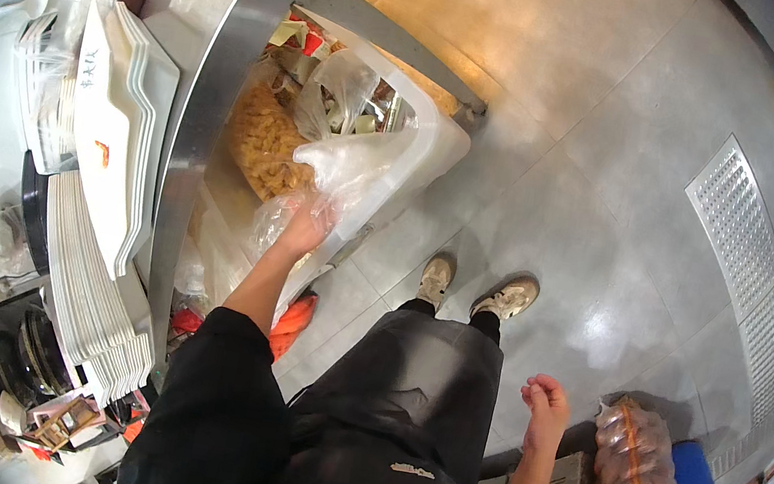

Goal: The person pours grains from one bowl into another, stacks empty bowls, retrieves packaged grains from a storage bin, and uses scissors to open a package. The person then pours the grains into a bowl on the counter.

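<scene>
My left hand (305, 229) reaches into a translucent white plastic bin (440, 145) and grips a clear plastic bag (338, 170); crinkled film partly covers the fingers. Just beyond it in the bin lies a large bag of golden-brown pieces (263, 139), perhaps dried food. Farther back are another clear bag (347, 84) and several small packets. My right hand (545, 411) hangs over the floor at my right side, its fingers loosely curled with nothing visible in them.
A steel shelf edge (218, 86) runs above the bin's left side. Stacked white plates (101, 273) and angular white dishes (108, 129) stand on that shelf. An orange cloth-like item (292, 326) lies below the bin. At right are a bulky plastic-wrapped bundle (639, 472) and a perforated metal floor grate (737, 237).
</scene>
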The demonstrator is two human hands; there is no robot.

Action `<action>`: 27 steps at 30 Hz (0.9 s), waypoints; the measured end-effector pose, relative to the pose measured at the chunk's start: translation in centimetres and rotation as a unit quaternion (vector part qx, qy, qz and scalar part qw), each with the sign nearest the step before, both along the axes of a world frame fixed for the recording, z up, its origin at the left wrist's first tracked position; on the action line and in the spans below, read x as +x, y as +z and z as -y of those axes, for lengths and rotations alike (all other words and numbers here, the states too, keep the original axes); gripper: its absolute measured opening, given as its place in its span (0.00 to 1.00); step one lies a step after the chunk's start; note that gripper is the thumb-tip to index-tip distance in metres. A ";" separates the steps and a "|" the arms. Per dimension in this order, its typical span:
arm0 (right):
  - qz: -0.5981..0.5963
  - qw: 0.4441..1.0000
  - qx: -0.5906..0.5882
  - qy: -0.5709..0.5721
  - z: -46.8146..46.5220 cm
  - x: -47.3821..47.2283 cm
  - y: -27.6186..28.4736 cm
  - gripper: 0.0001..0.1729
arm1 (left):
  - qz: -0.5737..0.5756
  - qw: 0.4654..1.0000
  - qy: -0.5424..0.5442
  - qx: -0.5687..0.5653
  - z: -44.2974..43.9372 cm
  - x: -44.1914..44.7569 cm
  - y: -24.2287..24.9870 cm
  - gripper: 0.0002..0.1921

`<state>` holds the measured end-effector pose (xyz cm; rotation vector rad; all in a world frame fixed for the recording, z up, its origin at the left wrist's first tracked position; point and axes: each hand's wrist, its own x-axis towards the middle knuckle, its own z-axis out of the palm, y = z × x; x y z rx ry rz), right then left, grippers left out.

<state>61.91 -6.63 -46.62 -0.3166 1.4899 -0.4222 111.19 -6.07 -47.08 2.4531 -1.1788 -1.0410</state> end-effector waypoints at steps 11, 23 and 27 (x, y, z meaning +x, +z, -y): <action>-0.035 0.999 -0.021 0.032 2.4 -2.6 -0.8 0.11 | 0.050 0.989 -0.039 0.130 1.5 0.9 7.6 0.11; -0.061 0.998 -0.012 0.009 -0.3 2.8 -0.8 0.08 | 0.058 0.972 -0.219 -0.066 10.3 1.1 4.4 0.25; -0.059 0.997 0.013 0.049 -0.9 6.1 -0.6 0.08 | -0.009 0.942 -0.279 0.184 6.0 0.3 2.3 0.12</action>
